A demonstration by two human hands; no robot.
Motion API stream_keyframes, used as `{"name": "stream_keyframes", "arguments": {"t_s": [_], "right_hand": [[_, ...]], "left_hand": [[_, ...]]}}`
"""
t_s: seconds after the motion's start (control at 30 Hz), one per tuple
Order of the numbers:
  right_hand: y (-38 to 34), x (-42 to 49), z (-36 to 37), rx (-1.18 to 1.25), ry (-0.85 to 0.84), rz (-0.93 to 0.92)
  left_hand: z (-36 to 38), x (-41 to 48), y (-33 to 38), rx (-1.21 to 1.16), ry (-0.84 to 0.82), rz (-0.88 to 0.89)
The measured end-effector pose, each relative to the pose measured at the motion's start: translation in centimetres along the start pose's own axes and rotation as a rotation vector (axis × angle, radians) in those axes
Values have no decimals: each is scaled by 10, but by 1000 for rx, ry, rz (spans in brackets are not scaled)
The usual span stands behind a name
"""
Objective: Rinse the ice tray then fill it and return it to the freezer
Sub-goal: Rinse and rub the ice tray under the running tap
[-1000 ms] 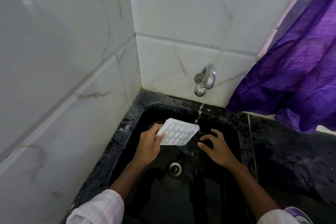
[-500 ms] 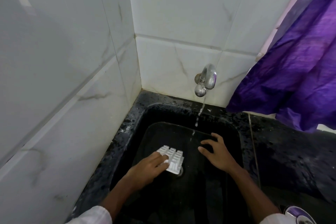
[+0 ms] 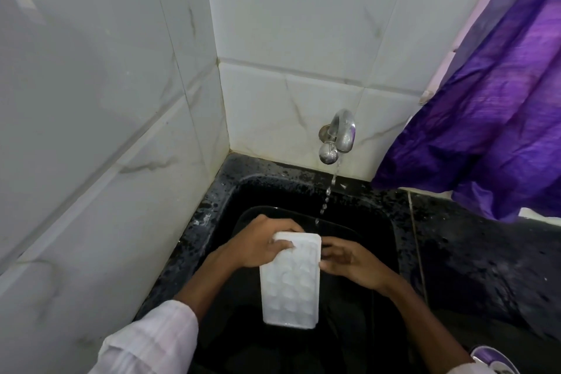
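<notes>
The white ice tray [image 3: 290,281] is held lengthwise over the black sink [image 3: 218,200], its cups facing up toward me. My left hand [image 3: 258,247] grips the tray's far left corner, thumb on top. My right hand [image 3: 353,263] touches the tray's right edge near the far end with its fingertips. The steel tap [image 3: 337,138] on the back wall lets a thin stream of water fall just beyond the tray's far end.
White marbled tiles form the corner behind and left of the sink. A purple curtain [image 3: 485,118] hangs at the right over the wet black counter [image 3: 485,267].
The tray was down low in the sink half a second ago, held by my left hand only. It has been lifted and turned lengthwise, and my right hand has come onto its right edge.
</notes>
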State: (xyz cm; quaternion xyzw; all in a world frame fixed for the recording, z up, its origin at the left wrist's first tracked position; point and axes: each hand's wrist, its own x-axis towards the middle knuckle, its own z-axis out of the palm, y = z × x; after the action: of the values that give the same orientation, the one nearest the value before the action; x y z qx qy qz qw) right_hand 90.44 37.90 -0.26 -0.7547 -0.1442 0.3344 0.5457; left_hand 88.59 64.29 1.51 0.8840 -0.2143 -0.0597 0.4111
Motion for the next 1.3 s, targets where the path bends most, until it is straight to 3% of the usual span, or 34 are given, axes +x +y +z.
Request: {"name": "stream_keyframes", "arguments": {"t_s": [0.13,0.23,0.33,0.5,0.57,0.63,0.77,0.87,0.97,1.03,1.13,1.3], "right_hand": [[-12,-6,19,167,38,-27],[-14,-1,31,201,215,-20],[-7,6,33,343,378,58],[2,15,28,771,591,111],[2,18,29,887,646,100],[2,21,33,914,659,93],[2,21,39,923,619,90],[4,20,39,690,720,106],[0,21,27,121,1056,130],[-8,24,14,-211,1136,34],[-15,32,-8,-511,968,-125],[-23,44,-29,-785,663,-182]], "left_hand": [[-5,9,5,-111,164,-79],[5,13,12,-158,386,-152],[20,8,20,-358,581,-380],[63,-33,10,-513,629,-737],[74,-41,9,-771,641,-804],[76,-40,14,-1022,581,-777],[74,-28,20,-1071,622,-648],[68,-21,23,-1042,686,-666],[59,-19,21,-993,700,-683],[52,-19,21,-947,698,-689],[44,-19,17,-938,682,-693],[35,-19,18,-897,668,-677]]}}
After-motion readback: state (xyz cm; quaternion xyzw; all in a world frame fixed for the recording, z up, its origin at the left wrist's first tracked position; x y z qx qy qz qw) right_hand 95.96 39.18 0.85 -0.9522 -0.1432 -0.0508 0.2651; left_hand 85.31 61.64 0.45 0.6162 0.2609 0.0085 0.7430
